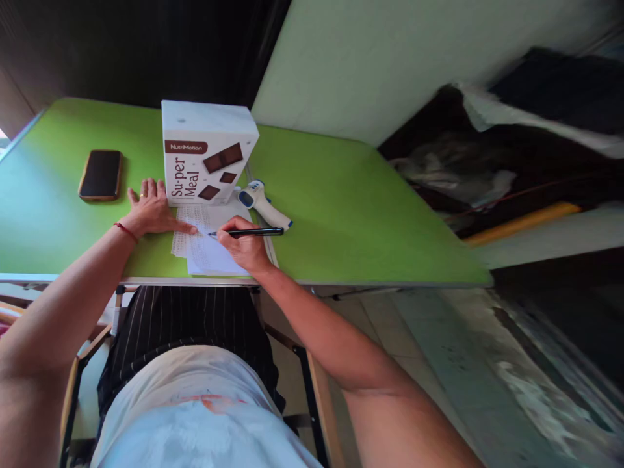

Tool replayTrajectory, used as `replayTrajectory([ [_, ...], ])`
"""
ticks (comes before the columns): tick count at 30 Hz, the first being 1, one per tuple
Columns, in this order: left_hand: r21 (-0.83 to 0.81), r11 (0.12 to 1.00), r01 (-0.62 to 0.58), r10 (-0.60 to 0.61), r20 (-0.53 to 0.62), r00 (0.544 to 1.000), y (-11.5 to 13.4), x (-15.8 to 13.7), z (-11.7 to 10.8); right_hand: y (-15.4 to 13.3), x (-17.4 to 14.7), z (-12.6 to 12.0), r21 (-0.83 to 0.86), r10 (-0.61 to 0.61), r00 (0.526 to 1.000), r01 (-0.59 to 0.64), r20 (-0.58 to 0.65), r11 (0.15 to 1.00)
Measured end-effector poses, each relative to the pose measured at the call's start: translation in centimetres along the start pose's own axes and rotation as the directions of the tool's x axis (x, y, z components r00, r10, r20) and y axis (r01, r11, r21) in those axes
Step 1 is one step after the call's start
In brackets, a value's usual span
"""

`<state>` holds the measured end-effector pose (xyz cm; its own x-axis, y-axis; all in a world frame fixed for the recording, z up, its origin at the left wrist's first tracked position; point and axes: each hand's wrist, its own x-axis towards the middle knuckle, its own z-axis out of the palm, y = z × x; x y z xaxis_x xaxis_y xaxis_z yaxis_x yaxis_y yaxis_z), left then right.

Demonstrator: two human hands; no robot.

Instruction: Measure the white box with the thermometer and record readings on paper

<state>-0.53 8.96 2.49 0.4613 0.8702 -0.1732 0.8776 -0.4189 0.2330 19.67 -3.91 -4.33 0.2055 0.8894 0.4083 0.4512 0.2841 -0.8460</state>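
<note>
My right hand (247, 247) is closed around a black pen (260, 231), its tip at the sheet of paper (214, 257). Writing covers the left part of that sheet, and the right part is white. My left hand (155, 211) lies flat with spread fingers, the thumb on the paper and the other fingers on the green table beside the box. Another written sheet (179, 243) sticks out on the left. Right behind the papers stands a white NutriMotion box (209, 156), upright. A white and blue infrared thermometer (266, 207) lies just beyond my right hand.
A dark phone (101, 175) in a brown-edged case lies on the green table (341, 214), left of the box. Behind the table are a dark panel (146, 45) and a pale wall (341, 71). Cluttered shelving (453, 169) stands to the right.
</note>
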Motion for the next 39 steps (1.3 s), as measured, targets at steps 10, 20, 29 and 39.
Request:
replayTrajectory([
  [10, 0.034, 0.999, 0.011, -0.012, 0.014, 1.000, 0.15, -0.18, -0.23, 0.62, 0.10, 0.01, -0.003, -0.022, 1.000, 0.022, 0.018, 1.000],
  [20, 0.033, 0.999, 0.006, -0.006, 0.017, 1.000, 0.15, -0.22, -0.31, 0.76, 0.05, 0.03, 0.000, -0.034, 0.999, 0.034, -0.018, 0.999],
  [29, 0.032, 0.999, 0.004, -0.004, -0.002, 1.000, -0.29, 0.21, 0.18, 0.47, 0.12, 0.09, -0.004, -0.013, 1.000, 0.013, -0.007, 1.000],
  [39, 0.019, 1.000, 0.002, -0.002, 0.011, 1.000, -0.41, 0.24, 0.02, 0.47, 0.05, 0.08, -0.005, -0.039, 0.998, 0.039, -0.052, 0.999],
])
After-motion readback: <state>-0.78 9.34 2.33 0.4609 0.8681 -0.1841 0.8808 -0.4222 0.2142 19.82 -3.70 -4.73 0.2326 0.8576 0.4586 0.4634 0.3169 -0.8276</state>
